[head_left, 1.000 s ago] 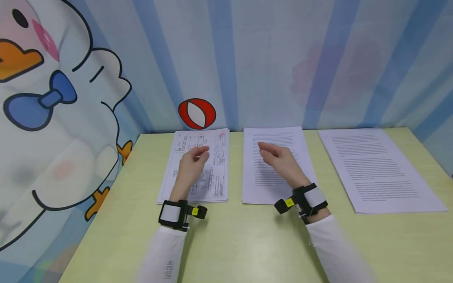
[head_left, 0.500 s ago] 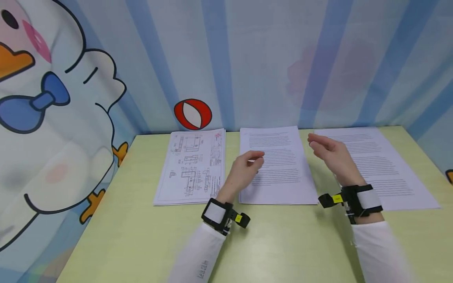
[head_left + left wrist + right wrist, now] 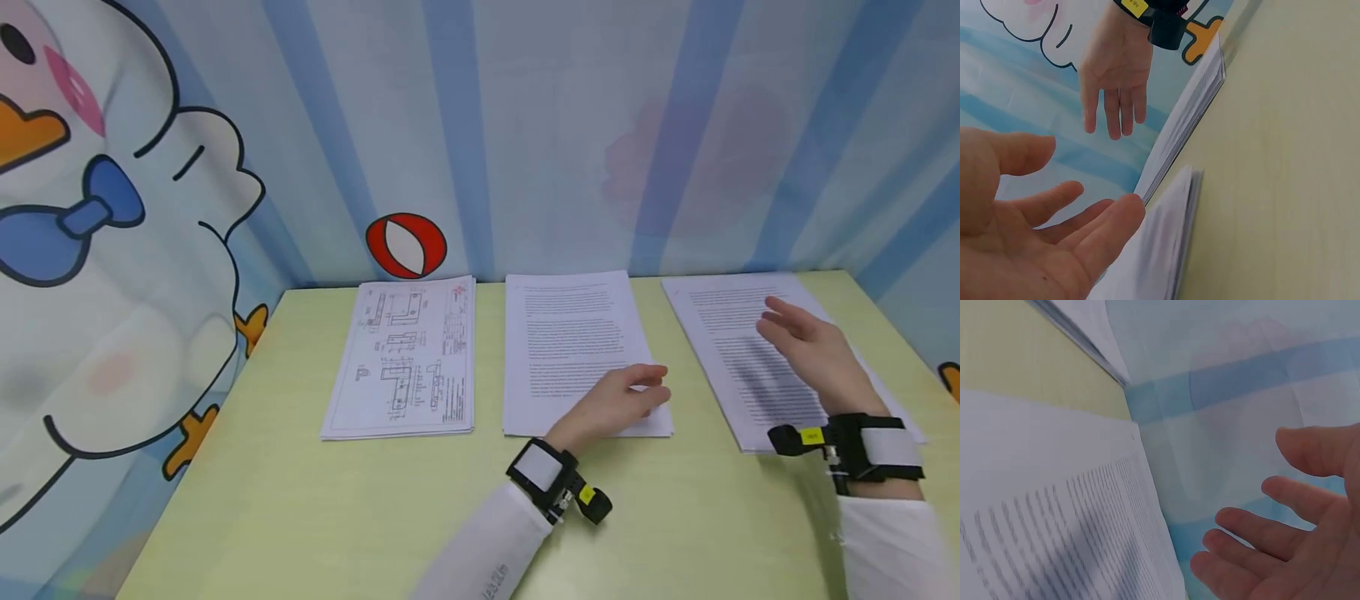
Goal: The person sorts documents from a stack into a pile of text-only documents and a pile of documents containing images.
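Three paper stacks lie in a row on a pale yellow-green table. The left stack [image 3: 405, 358] carries technical drawings; the middle stack [image 3: 566, 333] and the right stack [image 3: 720, 333] show printed lines of text. My left hand [image 3: 611, 404] is above the lower part of the middle stack, fingers loosely bent, holding nothing. Over the right stack hovers my right hand [image 3: 817, 354], its fingers relaxed and apart, also holding nothing. The right wrist view shows those fingers [image 3: 1247, 528] clear of the paper, whose printed face bears the hand's shadow.
Behind the table hangs a blue striped curtain [image 3: 555, 150] with a cartoon duck [image 3: 150, 350] on the left and a red-and-white ball print [image 3: 406, 246]. Bare table [image 3: 300, 517] lies in front of the stacks. Both wrists wear black camera straps [image 3: 543, 467].
Both hands have moved to the right: the left from the drawings stack to the middle stack, the right from the middle stack to the right one. The stacks stay in place.
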The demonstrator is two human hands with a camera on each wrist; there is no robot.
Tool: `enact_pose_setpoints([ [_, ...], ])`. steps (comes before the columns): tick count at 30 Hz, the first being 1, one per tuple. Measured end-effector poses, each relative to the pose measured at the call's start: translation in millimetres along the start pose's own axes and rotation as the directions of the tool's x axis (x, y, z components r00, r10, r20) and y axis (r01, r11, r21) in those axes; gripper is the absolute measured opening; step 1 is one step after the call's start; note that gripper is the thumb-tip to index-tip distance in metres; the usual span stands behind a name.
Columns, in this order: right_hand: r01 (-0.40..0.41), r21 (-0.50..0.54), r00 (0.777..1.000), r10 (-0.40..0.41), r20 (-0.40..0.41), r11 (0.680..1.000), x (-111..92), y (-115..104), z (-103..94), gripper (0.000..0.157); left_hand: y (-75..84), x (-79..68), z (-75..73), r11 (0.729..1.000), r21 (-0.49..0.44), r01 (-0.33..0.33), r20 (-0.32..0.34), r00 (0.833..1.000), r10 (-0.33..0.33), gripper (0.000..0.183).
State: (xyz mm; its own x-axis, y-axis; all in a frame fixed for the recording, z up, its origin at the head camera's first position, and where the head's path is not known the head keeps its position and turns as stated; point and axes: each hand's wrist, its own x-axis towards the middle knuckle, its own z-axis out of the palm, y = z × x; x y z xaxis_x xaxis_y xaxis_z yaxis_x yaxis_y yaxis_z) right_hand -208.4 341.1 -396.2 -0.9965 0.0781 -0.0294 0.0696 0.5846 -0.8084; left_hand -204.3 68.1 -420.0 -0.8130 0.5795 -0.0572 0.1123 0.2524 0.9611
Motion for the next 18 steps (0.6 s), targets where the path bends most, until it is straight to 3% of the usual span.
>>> enact_pose_setpoints([
  [2, -0.028, -0.017, 1.000, 0.028, 0.005, 0.999, -2, 9, -9.1, 0.070, 1.3, 3.9, 10.5, 1.000, -0.009, 0.008, 0.030, 1.000, -0.008, 0.043],
  [5, -0.093, -0.061, 0.995, 0.091, -0.032, 0.994, -2, 22, -17.9, 0.074, 1.5, 10.9, 26.6, 0.994, -0.074, 0.074, 0.028, 0.997, -0.072, 0.042],
  [10, -0.180, -0.098, 0.981, 0.171, -0.095, 0.979, 0, 47, -26.4, 0.077, 0.3, 22.4, 52.5, 0.951, -0.247, 0.187, -0.018, 0.980, -0.198, 0.038],
  [16, -0.293, -0.127, 0.952, 0.278, -0.127, 0.948, 7, 79, -34.5, 0.079, -0.2, 31.7, 70.1, 0.924, -0.347, 0.162, -0.028, 0.983, -0.182, 0.041],
  [18, -0.332, -0.132, 0.939, 0.315, -0.135, 0.934, 8, 84, -37.0, 0.077, -0.6, 34.4, 73.4, 0.902, -0.403, 0.157, -0.012, 0.984, -0.177, 0.042],
])
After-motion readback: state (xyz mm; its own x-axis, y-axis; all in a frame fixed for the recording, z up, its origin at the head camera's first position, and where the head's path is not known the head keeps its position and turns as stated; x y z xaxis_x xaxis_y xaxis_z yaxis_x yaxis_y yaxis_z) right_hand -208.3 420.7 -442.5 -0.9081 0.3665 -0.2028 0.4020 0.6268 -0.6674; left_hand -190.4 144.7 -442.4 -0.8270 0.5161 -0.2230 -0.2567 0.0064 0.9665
